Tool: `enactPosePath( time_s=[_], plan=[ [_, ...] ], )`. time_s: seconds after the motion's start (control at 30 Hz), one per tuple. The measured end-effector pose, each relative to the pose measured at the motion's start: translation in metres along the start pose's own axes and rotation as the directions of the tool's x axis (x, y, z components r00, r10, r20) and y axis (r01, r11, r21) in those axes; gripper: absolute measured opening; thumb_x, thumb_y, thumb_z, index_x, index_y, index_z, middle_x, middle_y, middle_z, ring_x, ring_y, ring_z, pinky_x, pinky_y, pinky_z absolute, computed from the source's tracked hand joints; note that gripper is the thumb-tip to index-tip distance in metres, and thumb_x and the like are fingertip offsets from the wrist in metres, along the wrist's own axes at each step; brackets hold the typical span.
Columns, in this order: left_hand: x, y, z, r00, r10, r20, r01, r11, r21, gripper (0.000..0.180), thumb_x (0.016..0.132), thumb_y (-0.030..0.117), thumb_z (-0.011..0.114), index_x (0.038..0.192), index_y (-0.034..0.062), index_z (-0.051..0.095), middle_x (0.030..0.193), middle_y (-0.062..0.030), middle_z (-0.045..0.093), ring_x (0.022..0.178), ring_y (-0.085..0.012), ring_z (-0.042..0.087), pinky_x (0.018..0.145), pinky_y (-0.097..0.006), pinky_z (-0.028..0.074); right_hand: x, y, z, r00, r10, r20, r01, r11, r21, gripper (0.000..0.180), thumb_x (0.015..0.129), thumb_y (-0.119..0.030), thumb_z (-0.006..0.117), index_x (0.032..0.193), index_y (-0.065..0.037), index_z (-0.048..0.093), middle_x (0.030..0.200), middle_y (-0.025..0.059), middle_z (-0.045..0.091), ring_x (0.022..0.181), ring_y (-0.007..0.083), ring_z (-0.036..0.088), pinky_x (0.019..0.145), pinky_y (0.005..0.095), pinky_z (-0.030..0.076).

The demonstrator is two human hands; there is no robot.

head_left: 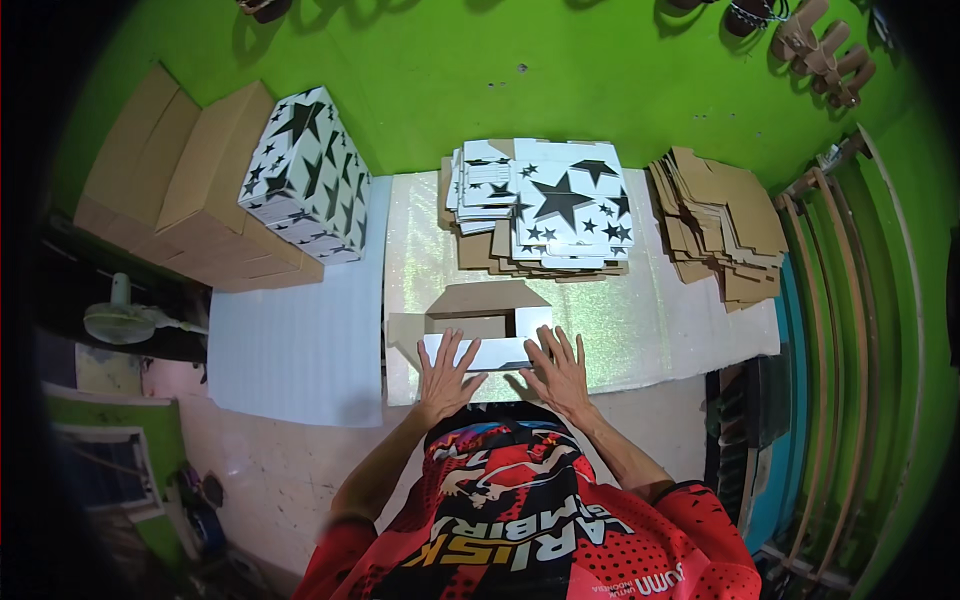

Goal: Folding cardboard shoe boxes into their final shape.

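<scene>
A small cardboard box (488, 354), white outside and brown inside, stands partly folded up at the table's front edge. Its top is open, with a brown flap raised at the back and another sticking out on the left. My left hand (447, 375) lies with fingers spread against the left end of its white front wall. At the right end, my right hand (557, 374) rests with fingers spread, its fingertips at the box's corner. Neither hand grips anything.
Flat white cardboard with black stars (565, 200) is stacked behind the box. Plain brown flattened cartons (725, 225) lie at the right. On the left stand a star-patterned box stack (310, 185) and brown boxes (215, 180). A fan (118, 318) is farther left, wooden racks (830, 350) far right.
</scene>
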State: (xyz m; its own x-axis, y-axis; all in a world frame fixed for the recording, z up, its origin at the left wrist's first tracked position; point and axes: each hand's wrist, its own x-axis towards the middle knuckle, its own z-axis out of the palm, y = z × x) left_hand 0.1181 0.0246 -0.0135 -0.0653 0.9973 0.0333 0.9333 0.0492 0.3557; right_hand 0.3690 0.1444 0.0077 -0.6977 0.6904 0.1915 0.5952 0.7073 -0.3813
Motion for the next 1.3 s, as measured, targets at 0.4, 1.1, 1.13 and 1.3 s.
enactPosePath(
  time_s=[0.4, 1.1, 1.13, 1.3],
  plan=[
    [-0.037, -0.035, 0.011, 0.701, -0.692, -0.175, 0.307, 0.514, -0.801, 0.083, 0.108, 0.025, 0.056, 0.168, -0.0026, 0.006, 0.174, -0.0275, 0.015, 0.163, -0.0371, 0.011, 0.129, -0.054, -0.004, 0.029, 0.001, 0.034, 0.943, -0.289, 0.166, 0.307, 0.947, -0.096, 0.067, 0.105, -0.051, 0.056, 0.162, -0.018, 0.042, 0.170, 0.0070, 0.037, 0.157, 0.0326, 0.031, 0.129, 0.0566, 0.021],
    [-0.004, -0.036, -0.039, 0.996, 0.041, 0.078, -0.035, 0.996, -0.080, 0.095, 0.094, 0.046, 0.072, 0.168, 0.0093, 0.025, 0.170, -0.0111, 0.035, 0.162, -0.0357, 0.019, 0.127, -0.069, 0.008, 0.046, -0.014, 0.015, 0.946, -0.262, 0.191, 0.268, 0.963, -0.009, 0.080, 0.098, -0.067, 0.057, 0.160, -0.017, 0.045, 0.163, 0.0119, 0.044, 0.155, 0.0350, 0.034, 0.130, 0.0603, 0.016],
    [-0.002, -0.041, -0.039, 0.993, 0.093, 0.067, -0.088, 0.993, -0.078, 0.098, 0.092, 0.047, 0.074, 0.168, 0.0094, 0.025, 0.172, -0.0110, 0.033, 0.162, -0.0354, 0.019, 0.128, -0.068, 0.009, 0.051, -0.015, 0.017, 0.943, -0.285, 0.174, 0.286, 0.958, 0.025, 0.084, 0.097, -0.070, 0.057, 0.160, -0.015, 0.045, 0.163, 0.0125, 0.045, 0.155, 0.0356, 0.035, 0.130, 0.0603, 0.016],
    [0.007, -0.055, -0.040, 0.985, 0.161, 0.066, -0.144, 0.967, -0.209, 0.098, 0.091, 0.049, 0.075, 0.168, 0.0098, 0.027, 0.174, -0.0117, 0.026, 0.162, -0.0348, 0.018, 0.129, -0.065, 0.012, 0.073, -0.014, 0.027, 0.925, -0.326, 0.195, 0.325, 0.945, 0.039, 0.088, 0.097, -0.071, 0.056, 0.157, -0.008, 0.047, 0.159, 0.0129, 0.050, 0.152, 0.0350, 0.039, 0.130, 0.0594, 0.015]
  ],
)
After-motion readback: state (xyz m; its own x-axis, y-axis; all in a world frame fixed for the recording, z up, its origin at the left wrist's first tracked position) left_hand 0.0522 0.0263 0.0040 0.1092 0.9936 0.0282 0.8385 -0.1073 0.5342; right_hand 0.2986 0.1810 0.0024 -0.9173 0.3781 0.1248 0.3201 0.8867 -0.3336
